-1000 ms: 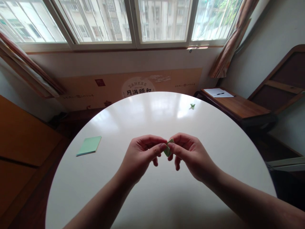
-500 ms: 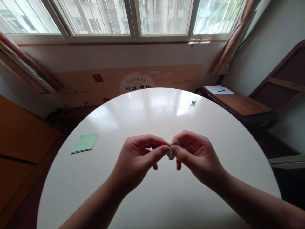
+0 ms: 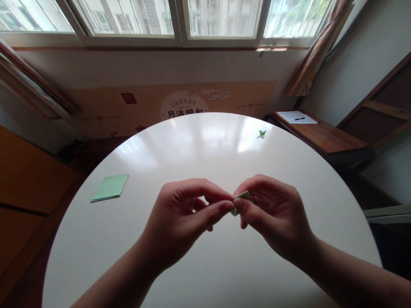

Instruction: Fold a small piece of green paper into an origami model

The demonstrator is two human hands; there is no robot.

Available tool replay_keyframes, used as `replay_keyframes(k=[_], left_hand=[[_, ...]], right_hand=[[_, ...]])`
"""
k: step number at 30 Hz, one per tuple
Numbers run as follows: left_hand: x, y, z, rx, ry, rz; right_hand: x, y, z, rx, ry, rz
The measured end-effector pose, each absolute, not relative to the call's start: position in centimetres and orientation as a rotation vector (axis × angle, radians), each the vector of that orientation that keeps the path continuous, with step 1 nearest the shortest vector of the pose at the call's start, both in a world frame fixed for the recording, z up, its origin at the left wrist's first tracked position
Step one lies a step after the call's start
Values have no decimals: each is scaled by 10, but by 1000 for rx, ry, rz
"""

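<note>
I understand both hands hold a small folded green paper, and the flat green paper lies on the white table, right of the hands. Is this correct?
The side is wrong: the head view shows the flat green paper on the white table, left of the left hand and right hand, which do hold the folded green paper.

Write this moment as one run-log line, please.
left hand: pinching folded green paper | right hand: pinching it | green paper stack: on white table

On the table, the sheet stack lies left of the left hand.
</note>
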State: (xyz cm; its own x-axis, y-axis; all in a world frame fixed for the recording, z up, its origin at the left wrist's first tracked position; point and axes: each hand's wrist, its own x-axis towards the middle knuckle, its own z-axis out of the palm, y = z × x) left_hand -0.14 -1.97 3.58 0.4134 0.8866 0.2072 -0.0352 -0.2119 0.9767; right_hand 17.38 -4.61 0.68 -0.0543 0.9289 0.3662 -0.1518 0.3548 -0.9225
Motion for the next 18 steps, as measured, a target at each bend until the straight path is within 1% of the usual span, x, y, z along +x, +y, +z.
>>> replay_keyframes(k=[13, 18], left_hand=[[1, -22, 36, 1761, 822, 1183], [1, -24, 34, 1754, 865, 1194]], right_hand=[[175, -47, 5, -767, -1326, 1038], [175, -47, 5, -786, -1333, 1027]])
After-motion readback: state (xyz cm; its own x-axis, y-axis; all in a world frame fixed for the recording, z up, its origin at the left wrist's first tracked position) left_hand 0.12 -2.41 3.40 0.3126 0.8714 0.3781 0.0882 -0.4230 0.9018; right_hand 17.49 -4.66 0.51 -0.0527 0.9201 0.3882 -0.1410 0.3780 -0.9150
